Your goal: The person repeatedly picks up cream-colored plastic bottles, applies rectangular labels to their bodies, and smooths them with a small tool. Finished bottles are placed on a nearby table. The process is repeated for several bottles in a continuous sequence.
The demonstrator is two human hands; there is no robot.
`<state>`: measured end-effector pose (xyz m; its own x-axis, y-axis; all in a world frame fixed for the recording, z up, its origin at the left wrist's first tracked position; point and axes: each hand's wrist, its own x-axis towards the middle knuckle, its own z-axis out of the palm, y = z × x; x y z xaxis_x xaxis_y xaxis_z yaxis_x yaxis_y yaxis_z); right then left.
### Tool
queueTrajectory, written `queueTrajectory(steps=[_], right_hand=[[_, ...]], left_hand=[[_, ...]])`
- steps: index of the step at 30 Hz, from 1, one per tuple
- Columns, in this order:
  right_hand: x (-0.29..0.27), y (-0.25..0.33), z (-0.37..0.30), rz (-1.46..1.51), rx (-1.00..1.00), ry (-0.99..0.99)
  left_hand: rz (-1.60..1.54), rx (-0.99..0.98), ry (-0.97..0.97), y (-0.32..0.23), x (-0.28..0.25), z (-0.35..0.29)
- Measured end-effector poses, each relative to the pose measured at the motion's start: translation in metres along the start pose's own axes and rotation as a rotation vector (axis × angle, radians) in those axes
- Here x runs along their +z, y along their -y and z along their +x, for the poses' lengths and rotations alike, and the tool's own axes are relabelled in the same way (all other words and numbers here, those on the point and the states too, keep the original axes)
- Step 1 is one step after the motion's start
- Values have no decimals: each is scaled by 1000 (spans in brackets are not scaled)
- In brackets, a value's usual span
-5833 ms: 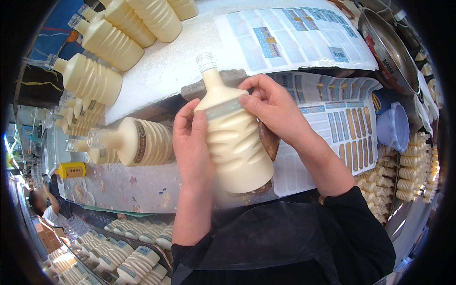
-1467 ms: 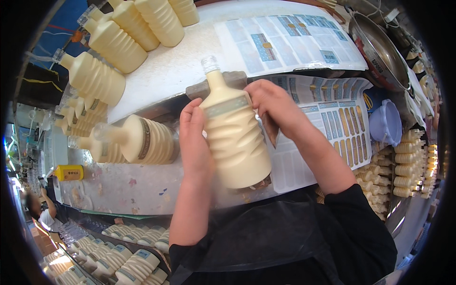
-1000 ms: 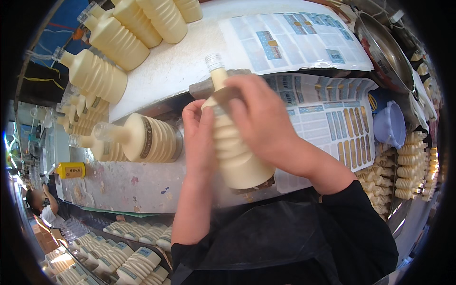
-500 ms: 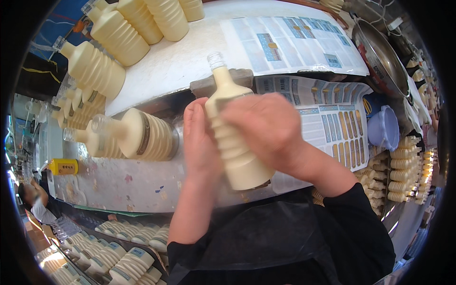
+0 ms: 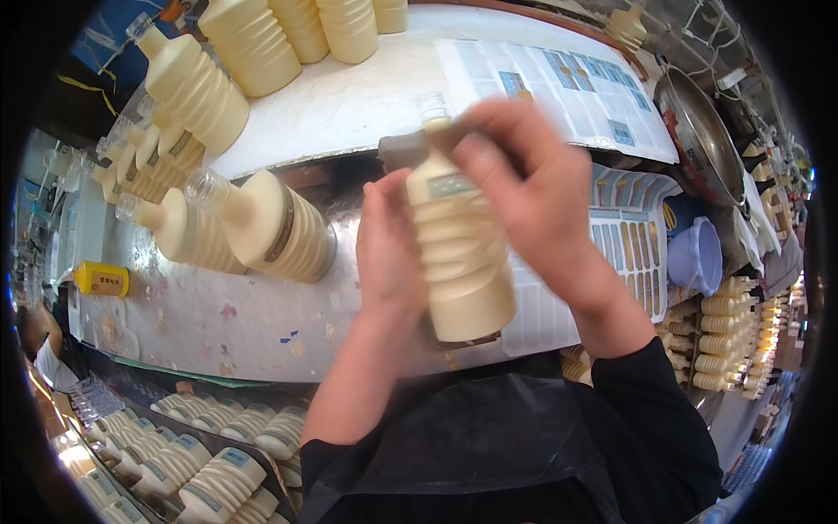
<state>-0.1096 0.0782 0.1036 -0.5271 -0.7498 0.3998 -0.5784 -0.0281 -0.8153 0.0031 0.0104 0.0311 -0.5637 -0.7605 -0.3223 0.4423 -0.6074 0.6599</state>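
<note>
A cream ribbed bottle (image 5: pixel 467 271) with a clear threaded neck leans neck-away on the work surface in front of me. My left hand (image 5: pixel 388 240) is cupped along its left side, gripping it. A small grey-green label (image 5: pixel 449 186) lies across its shoulder. Over the right shoulder, close to the neck, is my right hand (image 5: pixel 532 179). Its fingers are curled but smeared by motion, so whether they pinch anything is unclear. To the left, two similar bottles, a nearer one (image 5: pixel 279 227) and a farther one (image 5: pixel 179 229), lie on the metal table (image 5: pixel 253 327).
Sheets of labels (image 5: pixel 559 87) lie on the raised white board (image 5: pixel 340 105), with more bottles (image 5: pixel 196 87) at its left. A yellow container (image 5: pixel 102 279) stands far left. At right are a purple bucket (image 5: pixel 696 255) and a metal pan (image 5: pixel 711 127). Labelled bottles (image 5: pixel 218 485) fill the lower left.
My right hand has moved up from the bottle's body toward its neck. The grey-green label now shows on the shoulder. My view has shifted slightly, so the surroundings sit differently.
</note>
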Motion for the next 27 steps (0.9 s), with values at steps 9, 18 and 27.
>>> queueTrajectory(steps=[9,18,27], right_hand=[[25,-30,13,-194,-52,1],[34,-28,13,-271,-206,6],[3,-68,9,-227,-60,-51]], left_hand=[[93,63,22,6,-5,4],[59,65,2,6,3,0],[405,184,56,8,-7,6]])
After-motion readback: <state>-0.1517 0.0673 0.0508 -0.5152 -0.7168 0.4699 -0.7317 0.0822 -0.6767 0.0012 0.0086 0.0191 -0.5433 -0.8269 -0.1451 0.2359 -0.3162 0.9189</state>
